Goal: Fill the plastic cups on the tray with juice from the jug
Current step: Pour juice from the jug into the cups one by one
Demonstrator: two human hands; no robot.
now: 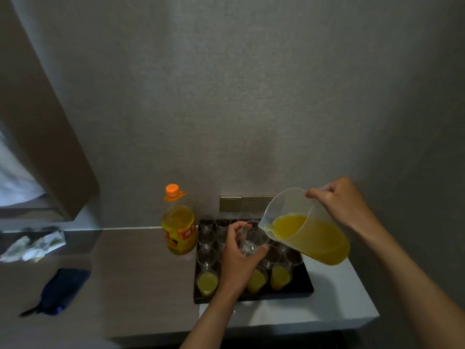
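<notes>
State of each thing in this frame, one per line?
jug: tilted, juice at spout
held cup: lifted, empty
front-row cups: filled
back cups: empty
bottle: upright, capped
left hand: grips cup
right hand: grips jug

clear jug (314,238) tilted, spout over raised empty cup (251,239) — 3 filled cups (207,283) front of black tray (308,289).

Our left hand (237,258) holds a cup (252,239) above the tray (305,285); the jug (309,229) tilts just right of it, the bottle (179,224) left, filled cups (207,283) nearer us.
</notes>
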